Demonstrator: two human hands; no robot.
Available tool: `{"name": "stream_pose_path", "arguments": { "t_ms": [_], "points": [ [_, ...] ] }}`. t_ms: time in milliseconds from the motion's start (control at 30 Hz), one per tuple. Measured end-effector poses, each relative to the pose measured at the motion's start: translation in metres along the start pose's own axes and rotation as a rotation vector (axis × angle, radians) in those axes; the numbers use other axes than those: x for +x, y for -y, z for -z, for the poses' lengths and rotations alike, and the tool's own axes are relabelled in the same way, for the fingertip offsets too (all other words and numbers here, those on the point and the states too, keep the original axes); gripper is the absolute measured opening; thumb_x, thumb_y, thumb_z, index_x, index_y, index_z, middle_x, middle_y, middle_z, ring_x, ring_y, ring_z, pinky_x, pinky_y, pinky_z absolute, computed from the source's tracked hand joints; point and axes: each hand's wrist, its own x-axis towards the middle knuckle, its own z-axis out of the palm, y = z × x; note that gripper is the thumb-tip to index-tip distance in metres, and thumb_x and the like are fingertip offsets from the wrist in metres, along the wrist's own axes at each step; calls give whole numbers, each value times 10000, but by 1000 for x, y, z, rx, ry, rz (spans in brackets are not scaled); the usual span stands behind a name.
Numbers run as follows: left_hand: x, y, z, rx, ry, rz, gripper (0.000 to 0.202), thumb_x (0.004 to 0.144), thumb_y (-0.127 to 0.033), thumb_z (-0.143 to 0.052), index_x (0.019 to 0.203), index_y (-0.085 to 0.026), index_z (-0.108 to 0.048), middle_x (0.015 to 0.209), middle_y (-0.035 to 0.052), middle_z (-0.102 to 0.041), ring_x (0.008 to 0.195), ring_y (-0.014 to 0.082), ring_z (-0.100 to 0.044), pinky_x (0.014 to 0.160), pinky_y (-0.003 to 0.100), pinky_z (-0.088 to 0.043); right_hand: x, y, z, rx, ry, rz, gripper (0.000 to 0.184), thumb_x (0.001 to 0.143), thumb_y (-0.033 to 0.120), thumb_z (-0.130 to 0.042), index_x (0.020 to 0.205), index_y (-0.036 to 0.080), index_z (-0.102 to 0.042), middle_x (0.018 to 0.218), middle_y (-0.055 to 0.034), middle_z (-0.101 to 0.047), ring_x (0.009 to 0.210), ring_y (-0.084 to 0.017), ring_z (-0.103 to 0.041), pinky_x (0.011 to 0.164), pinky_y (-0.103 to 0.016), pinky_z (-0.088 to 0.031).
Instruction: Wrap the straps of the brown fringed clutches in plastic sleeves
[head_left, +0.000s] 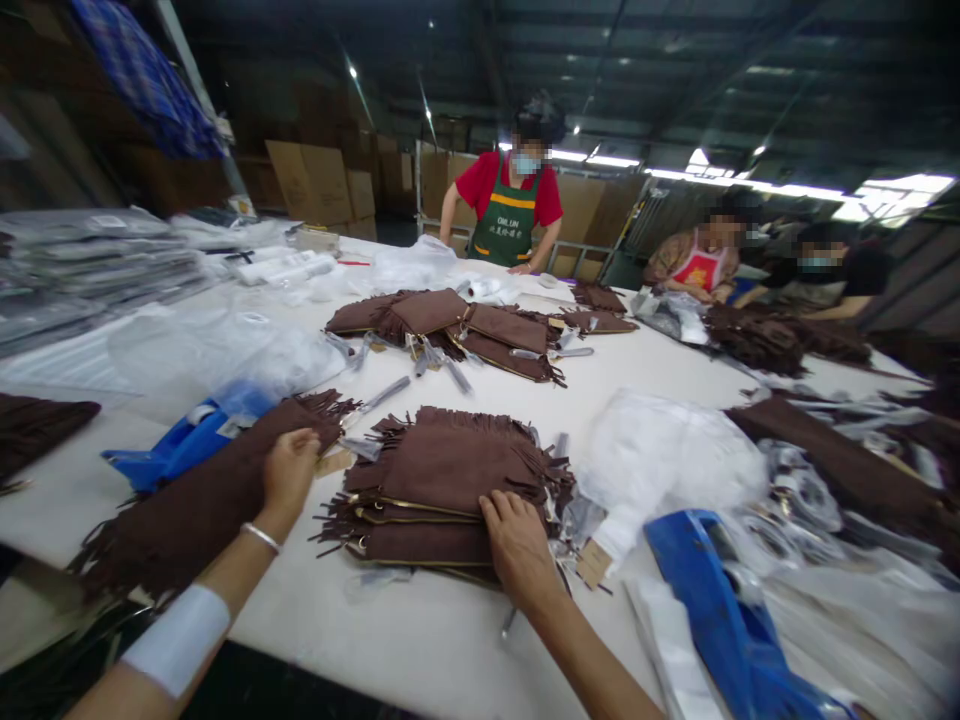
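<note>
A stack of brown suede fringed bags (442, 490) with gold zippers lies on the white table (390, 640) in front of me. My right hand (517, 545) rests on the stack's near right corner, fingers curled over the bags' edge. My left hand (289, 475) presses on a second brown fringed bag (195, 510) lying to the left, fingers bent down against the suede near a paper tag (334, 462). A bracelet and a white band sit on my left forearm.
More brown fringed bags (472, 335) lie mid-table, and others at the right (840, 460). Clear plastic bags (667, 465) and blue packaging (720, 600) crowd the right; a blue item (184, 445) sits left. Three people work at the far side.
</note>
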Motion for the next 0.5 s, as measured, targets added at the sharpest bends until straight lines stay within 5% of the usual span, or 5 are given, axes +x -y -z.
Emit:
{"name": "stream_pose_path", "arguments": {
  "t_ms": [33,100,200,300,500],
  "points": [
    [-21,-5,-6,46,98,-82,257,782,-213,-619,1033,-160,-613,1032,95,-663,1009,263,-623,966,476,-476,3,-1,-2,0,7,15,391,887,105,-505,1274,152,-547,1232,-138,-592,1119,-267,-502,908,-388,-409],
    [-63,-12,-19,303,504,-515,340,850,-276,-572,1185,-219,-582,1242,89,-587,1168,260,-533,1034,467,-423,5,-4,-2,16,9,49,355,890,115,-509,1238,158,-566,1197,-131,-607,1094,-259,-509,890,-379,-414],
    [-107,-14,-32,553,675,-867,349,882,-277,-556,1228,-241,-558,1326,92,-510,1246,269,-437,1058,479,-383,-2,-9,3,77,-15,78,305,900,135,-515,1194,186,-580,1173,-105,-613,1079,-236,-509,897,-362,-409],
    [-113,-14,-35,656,655,-915,214,913,-251,-499,1091,-207,-608,1138,95,-577,1116,261,-486,954,434,-439,-19,-18,6,146,-76,2,301,903,140,-519,1193,208,-567,1197,-80,-600,1088,-216,-507,926,-346,-398],
    [-94,-34,-36,704,785,-877,195,881,-149,-445,783,-210,-603,814,69,-575,815,244,-521,761,358,-422,-55,-53,8,240,-155,-395,217,925,305,-523,1103,197,-584,1071,-79,-631,963,-204,-587,802,-306,-438]
  ]
}}
